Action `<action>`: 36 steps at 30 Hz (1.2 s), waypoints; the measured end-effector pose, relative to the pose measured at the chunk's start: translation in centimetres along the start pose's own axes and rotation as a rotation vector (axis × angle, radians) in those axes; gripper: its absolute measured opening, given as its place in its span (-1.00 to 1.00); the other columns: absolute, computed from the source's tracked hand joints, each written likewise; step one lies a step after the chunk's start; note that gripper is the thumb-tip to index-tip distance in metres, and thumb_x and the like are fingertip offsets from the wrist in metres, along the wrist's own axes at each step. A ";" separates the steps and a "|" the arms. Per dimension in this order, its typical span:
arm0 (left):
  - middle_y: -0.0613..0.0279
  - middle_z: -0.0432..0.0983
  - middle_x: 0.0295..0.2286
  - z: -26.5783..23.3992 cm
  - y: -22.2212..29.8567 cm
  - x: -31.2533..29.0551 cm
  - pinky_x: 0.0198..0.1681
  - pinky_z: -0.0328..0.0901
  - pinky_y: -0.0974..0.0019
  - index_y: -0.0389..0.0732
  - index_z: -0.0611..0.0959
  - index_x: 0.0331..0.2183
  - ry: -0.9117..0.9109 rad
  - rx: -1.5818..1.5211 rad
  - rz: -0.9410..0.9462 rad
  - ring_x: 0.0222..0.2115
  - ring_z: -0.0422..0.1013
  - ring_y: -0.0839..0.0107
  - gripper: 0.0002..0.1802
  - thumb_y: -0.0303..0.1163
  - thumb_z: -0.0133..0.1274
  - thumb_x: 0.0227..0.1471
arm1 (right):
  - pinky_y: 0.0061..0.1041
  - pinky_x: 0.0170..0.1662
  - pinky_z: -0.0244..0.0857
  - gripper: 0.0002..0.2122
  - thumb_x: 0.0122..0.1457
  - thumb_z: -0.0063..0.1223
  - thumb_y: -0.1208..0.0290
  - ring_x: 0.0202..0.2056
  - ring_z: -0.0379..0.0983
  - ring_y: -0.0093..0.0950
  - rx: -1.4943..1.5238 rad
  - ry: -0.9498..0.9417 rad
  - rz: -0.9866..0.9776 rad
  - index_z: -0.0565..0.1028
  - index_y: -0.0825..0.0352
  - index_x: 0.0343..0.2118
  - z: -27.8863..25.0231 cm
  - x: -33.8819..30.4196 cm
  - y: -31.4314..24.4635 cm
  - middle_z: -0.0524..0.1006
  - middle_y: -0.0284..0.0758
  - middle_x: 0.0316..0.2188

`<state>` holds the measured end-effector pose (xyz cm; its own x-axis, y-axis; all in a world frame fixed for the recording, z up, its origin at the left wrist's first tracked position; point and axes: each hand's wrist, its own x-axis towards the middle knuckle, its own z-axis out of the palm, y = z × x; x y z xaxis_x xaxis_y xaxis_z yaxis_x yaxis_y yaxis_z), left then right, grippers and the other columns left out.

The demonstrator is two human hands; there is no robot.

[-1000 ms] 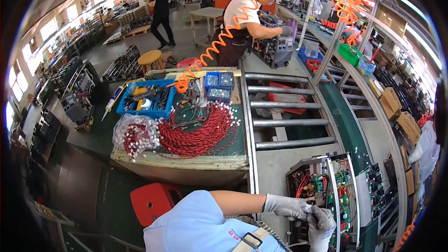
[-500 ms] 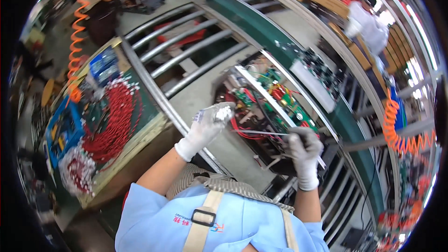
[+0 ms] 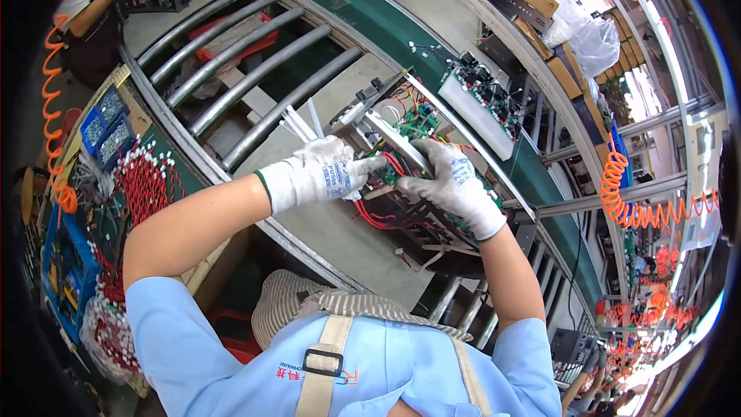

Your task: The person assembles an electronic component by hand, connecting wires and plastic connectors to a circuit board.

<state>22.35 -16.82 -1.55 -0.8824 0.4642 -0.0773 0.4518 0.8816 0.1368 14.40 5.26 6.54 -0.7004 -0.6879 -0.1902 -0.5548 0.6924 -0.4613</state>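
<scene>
My left hand [image 3: 328,170], in a white glove, is closed on a bunch of thin white strips that look like cable ties [image 3: 301,122]; their ends stick out past its back. Its fingertips touch red wires [image 3: 392,161] in an open electronic unit [image 3: 390,135] with green circuit boards and metal rails. My right hand [image 3: 455,185], also gloved, reaches over the near rail into the same unit. Its thumb and fingers curl about the wiring, and what lies between them is hidden. More red wires [image 3: 374,220] hang out at the unit's near side.
A roller conveyor [image 3: 255,81] runs off to the far left. On the left bench lie red wire bundles [image 3: 150,185] and a blue tool tray [image 3: 69,270]. White-based board assemblies [image 3: 478,112] stand beyond the unit. Orange coiled hoses [image 3: 614,193] hang either side. Other people work farther off.
My left hand has turned over, and its white strips now point away to the far left. My right hand, which held one strip out straight, has moved left into the wiring beside it.
</scene>
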 end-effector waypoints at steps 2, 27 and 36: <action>0.08 0.58 -0.45 1.5 -1.1 0.4 -0.42 0.44 0.12 0.16 0.39 0.19 0.071 -0.043 0.021 -0.52 0.55 0.20 -0.41 -0.08 0.02 0.11 | -0.29 -0.04 0.30 -0.49 -0.11 0.36 0.20 -0.13 0.45 -0.18 -0.076 0.014 0.022 0.51 0.38 -0.10 0.4 0.8 0.1 0.55 -0.10 -0.26; 0.11 0.58 -0.44 4.7 -1.4 1.6 -0.39 0.42 0.13 -0.23 0.59 -0.19 0.690 -1.457 -0.422 -0.48 0.57 0.15 -0.74 -0.27 0.07 0.16 | -0.49 -0.35 0.35 -0.68 -0.10 0.26 0.24 -0.46 0.47 -0.56 0.061 -0.204 0.311 0.58 0.39 -0.34 0.9 7.9 -1.5 0.57 -0.35 -0.53; 0.03 0.50 -0.11 3.3 -1.9 3.4 -0.21 0.43 0.01 -0.16 0.49 0.01 0.634 -0.522 -0.597 -0.24 0.52 0.04 -0.59 -0.37 -0.03 0.09 | -0.51 -0.34 0.28 -0.58 -0.04 0.35 0.06 -0.45 0.39 -0.60 0.128 -0.036 0.228 0.60 0.37 -0.31 1.8 11.5 -0.4 0.55 -0.41 -0.50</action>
<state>18.92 -16.64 -5.30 -0.9208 -0.3048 0.2433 -0.0657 0.7362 0.6736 7.38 -3.30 2.95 -0.7830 -0.5262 -0.3317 -0.3213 0.7988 -0.5087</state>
